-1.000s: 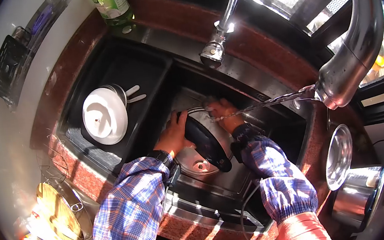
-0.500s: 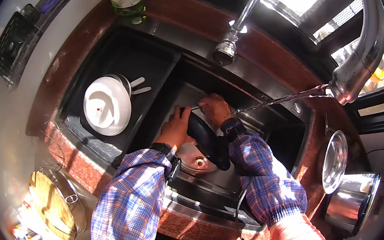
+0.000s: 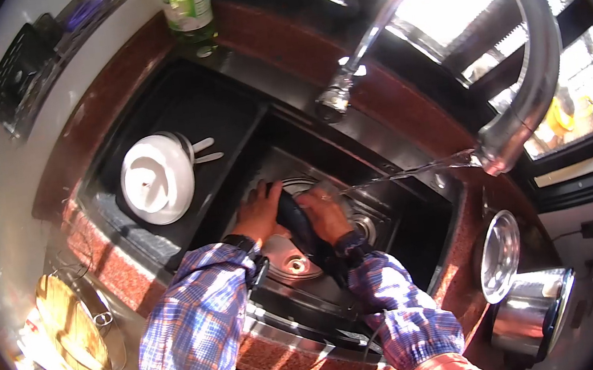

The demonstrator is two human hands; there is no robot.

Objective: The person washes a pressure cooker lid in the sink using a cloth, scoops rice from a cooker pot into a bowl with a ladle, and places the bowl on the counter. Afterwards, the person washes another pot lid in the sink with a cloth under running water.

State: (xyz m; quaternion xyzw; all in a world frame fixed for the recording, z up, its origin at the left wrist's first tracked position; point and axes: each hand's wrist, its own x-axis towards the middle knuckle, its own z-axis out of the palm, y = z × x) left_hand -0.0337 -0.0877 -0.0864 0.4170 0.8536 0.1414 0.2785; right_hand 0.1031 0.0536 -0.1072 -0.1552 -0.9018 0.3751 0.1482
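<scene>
Low in the black sink basin [image 3: 335, 140], a long, dark, curved object [image 3: 293, 222] is held between my hands; its exact kind cannot be told. My left hand [image 3: 259, 212] grips its left side, thumb along the upper end. My right hand [image 3: 325, 214] is closed against its right side, fingers bent; whatever they hold is hidden. Water [image 3: 405, 173] streams from the faucet [image 3: 494, 155] towards my right hand. Below my left hand lies a pale round piece with a central knob [image 3: 295, 264], partly covered by the dark object.
A white bowl [image 3: 174, 171] and two light handles [image 3: 206, 151] sit on the left drainboard. A green bottle [image 3: 187, 7] stands behind. A steel pot [image 3: 527, 312] and a shiny round lid [image 3: 501, 257] are at the right. A round wooden board [image 3: 71, 327] is at the left.
My right hand has moved down and towards me, closer to the middle of the dark object. A ringed metal surface now shows behind the hands. The view has shifted slightly.
</scene>
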